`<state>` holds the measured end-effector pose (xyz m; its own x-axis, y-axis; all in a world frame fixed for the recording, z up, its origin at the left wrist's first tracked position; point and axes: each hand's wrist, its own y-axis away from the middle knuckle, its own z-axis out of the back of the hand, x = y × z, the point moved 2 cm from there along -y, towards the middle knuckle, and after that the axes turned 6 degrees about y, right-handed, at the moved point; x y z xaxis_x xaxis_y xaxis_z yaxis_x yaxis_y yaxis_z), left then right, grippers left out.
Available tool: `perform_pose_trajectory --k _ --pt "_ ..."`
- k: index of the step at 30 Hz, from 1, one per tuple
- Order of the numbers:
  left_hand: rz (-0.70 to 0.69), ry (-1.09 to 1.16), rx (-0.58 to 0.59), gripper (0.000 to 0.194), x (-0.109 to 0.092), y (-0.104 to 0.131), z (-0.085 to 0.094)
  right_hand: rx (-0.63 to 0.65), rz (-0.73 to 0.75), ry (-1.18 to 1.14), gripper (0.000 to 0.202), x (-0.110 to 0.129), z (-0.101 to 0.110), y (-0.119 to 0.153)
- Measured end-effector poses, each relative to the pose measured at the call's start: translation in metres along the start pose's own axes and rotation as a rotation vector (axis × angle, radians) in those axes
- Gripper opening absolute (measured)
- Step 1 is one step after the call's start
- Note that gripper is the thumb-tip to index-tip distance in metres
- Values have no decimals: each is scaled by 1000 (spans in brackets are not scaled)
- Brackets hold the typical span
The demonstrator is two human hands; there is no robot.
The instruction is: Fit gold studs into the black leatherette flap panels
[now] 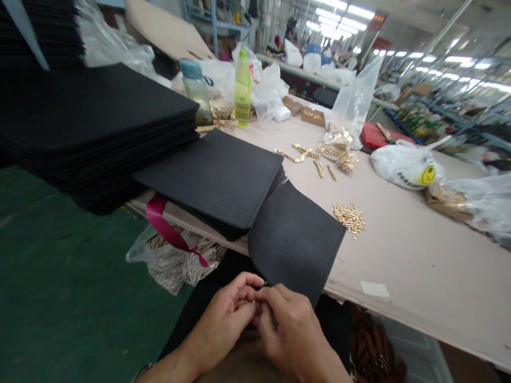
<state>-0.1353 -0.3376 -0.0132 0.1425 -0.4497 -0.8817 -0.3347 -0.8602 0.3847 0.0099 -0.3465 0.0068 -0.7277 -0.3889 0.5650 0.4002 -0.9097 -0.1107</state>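
Observation:
My left hand (231, 314) and my right hand (289, 324) meet over my lap at the bottom centre, fingers bent and closed together. Something small and pale shows between the fingertips, too small to make out. Just beyond them a black sheet (295, 236) hangs over the table's front edge, its near end curving down behind my fingers. A stack of black sheets (223, 175) lies left of it. To its right is a pile of small gold pieces (349, 218).
A tall black stack (99, 111) stands at left. Behind are a lidded bottle (196, 93), a green bottle (243, 90) and gold chain pieces (319, 167). A white bag (407, 165) sits at right. A magenta ribbon (167, 229) hangs off the edge.

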Motion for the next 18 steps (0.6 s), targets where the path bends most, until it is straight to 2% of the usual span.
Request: perform_pose_trajectory --k 3,6,8,11,13,15,18 --pt "-39 1 -13 27 -3 -2 4 -39 -72 -229 21 -8 15 -6" --pt "-92 -81 -210 36 -3 -12 10 -100 -151 -366 18 -29 34 -17" --pt "-115 -98 -322 45 -4 -22 10 -116 -266 -478 18 -51 43 -28" --pt "-118 -70 -396 51 -4 -34 7 -69 -435 -642 24 -85 45 -47" --pt "-106 -50 -460 52 -4 -39 7 -39 -494 -682 27 -100 43 -57" --pt "-90 -33 -516 54 -6 -40 11 -17 -515 -679 28 -109 40 -63" --pt "-64 -17 -532 53 -13 -39 18 3 -519 -693 32 -109 40 -65"
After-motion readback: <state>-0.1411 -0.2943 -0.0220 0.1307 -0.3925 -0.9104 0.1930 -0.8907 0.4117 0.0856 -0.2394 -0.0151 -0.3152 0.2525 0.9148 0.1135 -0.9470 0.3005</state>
